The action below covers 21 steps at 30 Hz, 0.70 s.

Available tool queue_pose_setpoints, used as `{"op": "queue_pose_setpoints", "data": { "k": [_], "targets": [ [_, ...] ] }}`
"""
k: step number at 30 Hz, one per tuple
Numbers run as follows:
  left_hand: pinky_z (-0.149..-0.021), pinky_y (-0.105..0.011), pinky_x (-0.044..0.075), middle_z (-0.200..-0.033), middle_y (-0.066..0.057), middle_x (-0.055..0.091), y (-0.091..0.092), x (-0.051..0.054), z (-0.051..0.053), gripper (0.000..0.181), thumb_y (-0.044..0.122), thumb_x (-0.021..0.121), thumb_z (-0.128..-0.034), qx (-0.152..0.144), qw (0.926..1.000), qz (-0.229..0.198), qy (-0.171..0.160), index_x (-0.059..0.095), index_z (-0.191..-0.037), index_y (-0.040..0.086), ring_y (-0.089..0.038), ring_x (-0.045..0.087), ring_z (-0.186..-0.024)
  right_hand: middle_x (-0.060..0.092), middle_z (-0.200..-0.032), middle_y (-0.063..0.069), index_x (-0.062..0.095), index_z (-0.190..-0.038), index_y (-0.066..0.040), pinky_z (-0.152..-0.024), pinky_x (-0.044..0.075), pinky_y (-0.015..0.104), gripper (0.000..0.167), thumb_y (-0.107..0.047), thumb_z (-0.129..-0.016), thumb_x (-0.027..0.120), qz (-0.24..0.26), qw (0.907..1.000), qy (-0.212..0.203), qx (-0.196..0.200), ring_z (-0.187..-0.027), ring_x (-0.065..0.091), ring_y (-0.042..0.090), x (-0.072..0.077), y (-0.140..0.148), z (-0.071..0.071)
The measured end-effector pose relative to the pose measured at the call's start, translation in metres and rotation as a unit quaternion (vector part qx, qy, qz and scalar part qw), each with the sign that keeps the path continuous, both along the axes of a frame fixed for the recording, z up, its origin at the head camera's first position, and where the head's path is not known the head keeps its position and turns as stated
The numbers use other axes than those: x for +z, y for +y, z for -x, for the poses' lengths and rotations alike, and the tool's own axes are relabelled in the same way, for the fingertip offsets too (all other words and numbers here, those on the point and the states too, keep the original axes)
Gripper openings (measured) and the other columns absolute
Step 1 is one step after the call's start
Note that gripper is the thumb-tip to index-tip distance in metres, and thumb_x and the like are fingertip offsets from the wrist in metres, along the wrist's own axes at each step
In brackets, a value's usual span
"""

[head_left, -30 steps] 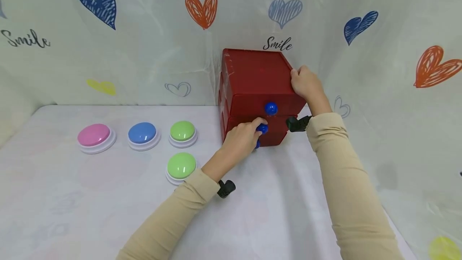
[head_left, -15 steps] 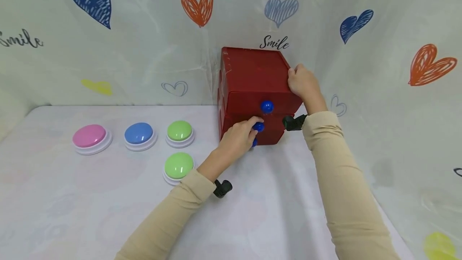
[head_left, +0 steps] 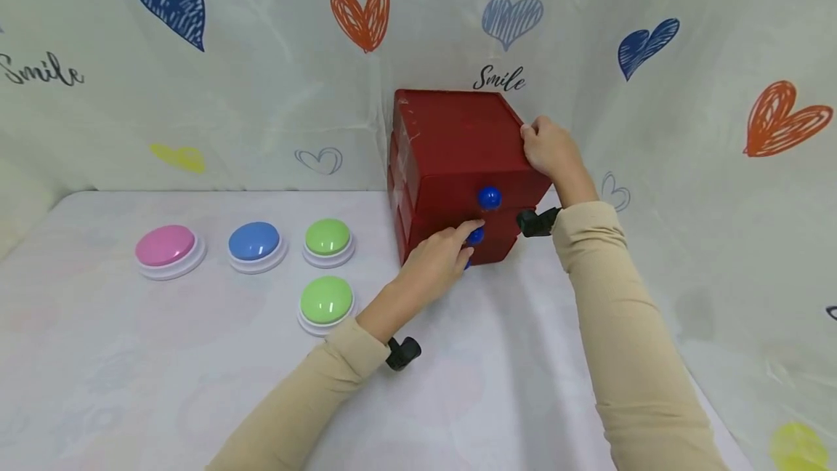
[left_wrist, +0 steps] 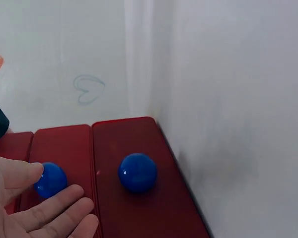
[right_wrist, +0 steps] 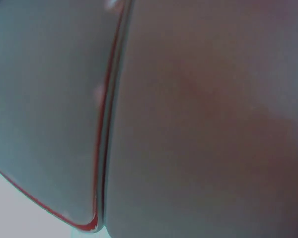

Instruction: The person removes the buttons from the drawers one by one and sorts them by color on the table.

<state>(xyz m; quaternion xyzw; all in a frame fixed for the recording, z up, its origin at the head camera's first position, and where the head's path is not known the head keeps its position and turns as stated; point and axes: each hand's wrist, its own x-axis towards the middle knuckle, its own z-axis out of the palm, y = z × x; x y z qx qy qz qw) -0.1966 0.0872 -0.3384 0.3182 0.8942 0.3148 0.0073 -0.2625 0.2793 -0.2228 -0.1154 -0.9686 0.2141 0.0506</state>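
Observation:
A red box (head_left: 467, 133) with stacked drawers stands against the back sheet, blue knobs on its front. My left hand (head_left: 426, 266) is at the middle knob (head_left: 475, 235). In the left wrist view that hand (left_wrist: 37, 208) touches the knob (left_wrist: 51, 179) with the thumb, while the other fingers lie loosely extended beside it. Above is the top knob (head_left: 489, 198); fingers partly cover the lowest one, seen whole as the right-hand knob (left_wrist: 137, 172). My right hand (head_left: 556, 157) grips the box's upper right edge, fingertips hidden. The right wrist view shows blurred box panels (right_wrist: 44, 109).
Left of the box, on the white table (head_left: 163, 362), are a pink button (head_left: 165, 246), a blue button (head_left: 253, 241) and two green buttons (head_left: 327, 237), (head_left: 325, 300), the nearer one beside my left forearm. A patterned sheet (head_left: 261, 78) rises behind and on the right.
The red box has shifted slightly left and its front looks turned a little. My left thumb and fingers have spread farther apart around the middle knob. The right hand keeps its grip.

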Motion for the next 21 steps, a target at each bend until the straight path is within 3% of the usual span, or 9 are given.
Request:
{"op": "queue_pose_setpoints", "data": {
  "k": [5,10,15,21],
  "targets": [
    [-0.052,-0.019,0.043,-0.092,-0.002,0.060,-0.009,-0.005,-0.012,0.040,0.019,0.055,-0.0940,-0.014,0.9996,-0.018,0.020,0.043,-0.132,0.023,-0.012,0.053,-0.067,0.050,-0.113,0.022,0.042,-0.123,0.003,-0.091,0.041,0.049,0.047,-0.032,-0.101,0.021,0.006,0.9999,-0.009,-0.004,-0.102,0.049,0.036,0.001,-0.004,0.001],
    [-0.062,-0.024,0.051,-0.092,-0.004,0.064,-0.017,-0.014,-0.020,0.030,0.015,0.057,-0.0921,-0.008,1.0000,-0.001,0.005,0.050,-0.121,0.013,-0.015,0.061,-0.075,0.051,-0.114,0.022,0.040,-0.126,0.003,-0.092,0.042,0.049,0.048,-0.032,-0.101,0.020,0.005,0.9996,-0.022,-0.014,-0.102,0.051,0.035,0.003,-0.009,0.001],
    [-0.065,-0.033,0.053,-0.101,-0.012,0.066,-0.019,-0.024,-0.020,0.038,0.015,0.059,-0.0914,0.006,0.9993,0.021,-0.032,0.046,-0.128,0.011,-0.024,0.064,-0.079,0.050,-0.113,0.022,0.042,-0.121,0.002,-0.092,0.039,0.049,0.045,-0.031,-0.101,0.019,-0.006,0.9997,-0.019,-0.013,-0.103,0.048,0.036,0.004,-0.011,0.000],
    [-0.070,-0.036,0.053,-0.109,-0.015,0.065,-0.013,-0.035,-0.011,0.044,0.015,0.056,-0.0925,0.002,0.9986,0.008,-0.053,0.043,-0.134,0.012,-0.026,0.064,-0.087,0.049,-0.112,0.022,0.041,-0.120,0.002,-0.092,0.039,0.049,0.044,-0.031,-0.100,0.019,-0.005,0.9995,-0.023,-0.019,-0.103,0.048,0.036,0.005,-0.012,-0.001]
  ]
}}
